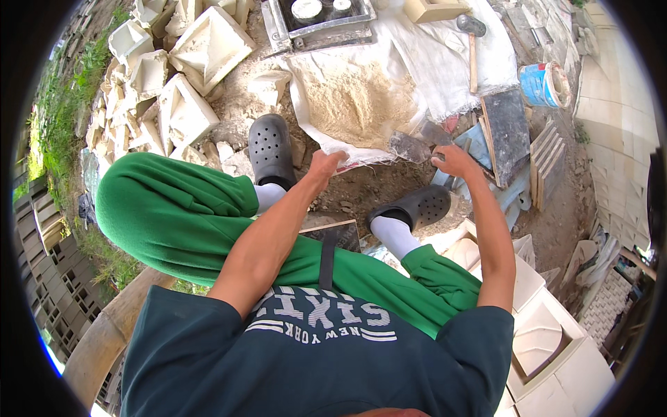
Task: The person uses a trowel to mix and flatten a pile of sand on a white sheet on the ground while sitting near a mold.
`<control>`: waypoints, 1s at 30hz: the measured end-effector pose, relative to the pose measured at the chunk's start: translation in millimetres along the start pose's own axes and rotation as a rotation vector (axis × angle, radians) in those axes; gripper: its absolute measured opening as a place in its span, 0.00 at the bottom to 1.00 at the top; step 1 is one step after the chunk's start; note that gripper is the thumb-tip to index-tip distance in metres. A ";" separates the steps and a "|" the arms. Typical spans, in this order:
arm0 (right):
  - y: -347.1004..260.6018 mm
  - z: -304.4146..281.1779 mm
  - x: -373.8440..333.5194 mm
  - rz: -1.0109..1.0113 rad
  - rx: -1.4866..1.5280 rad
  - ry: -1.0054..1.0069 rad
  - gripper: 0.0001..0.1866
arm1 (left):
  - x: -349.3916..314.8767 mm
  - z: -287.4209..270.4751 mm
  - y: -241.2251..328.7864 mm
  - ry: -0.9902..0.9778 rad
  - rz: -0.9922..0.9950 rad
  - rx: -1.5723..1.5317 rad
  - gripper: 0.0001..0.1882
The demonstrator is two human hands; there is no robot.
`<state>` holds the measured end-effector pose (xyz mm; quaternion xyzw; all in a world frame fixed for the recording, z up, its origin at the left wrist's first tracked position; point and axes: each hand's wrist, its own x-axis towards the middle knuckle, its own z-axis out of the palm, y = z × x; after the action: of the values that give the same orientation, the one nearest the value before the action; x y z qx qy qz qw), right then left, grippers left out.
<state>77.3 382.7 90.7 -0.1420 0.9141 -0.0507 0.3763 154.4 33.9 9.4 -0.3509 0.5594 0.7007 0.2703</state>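
Fingers of the left hand [324,167] are closed on the near edge of a white woven sheet [360,154], while those of the right hand [453,161] wrap the handle of a trowel [408,147]. Its flat grey blade, dull and smeared with pale dust, points left and lies at the sheet's near right corner. On the sheet, between the two hands and farther off, spreads pale tan powder [354,97], loose and furrowed, thinning toward its borders; the sheet's near edge is creased and frayed into threads.

Grey clogs [271,149] stand on the dirt on either side of the left hand. Right of the powder lie a mallet [472,52], a dark board [505,132] and, farther right, a blue-and-white bucket [545,85]. Broken cream blocks [208,52] pile up at far left; a dark metal frame [319,33] sits beyond the powder.
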 end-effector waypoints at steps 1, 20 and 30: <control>2.1 11.4 4.4 -0.057 0.056 0.055 0.18 | 3.9 -2.3 -3.1 -0.006 -0.020 0.051 0.19; -82.4 85.6 38.7 -0.074 0.369 0.169 0.18 | 13.2 1.9 -7.1 0.080 0.313 0.832 0.22; -86.2 92.8 38.2 -0.085 0.581 0.200 0.18 | 22.8 -3.0 -9.9 0.006 0.300 0.843 0.26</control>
<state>135.7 290.4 16.1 -0.0609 0.8871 -0.3395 0.3067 148.7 32.9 -15.0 -0.1268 0.8417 0.4419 0.2833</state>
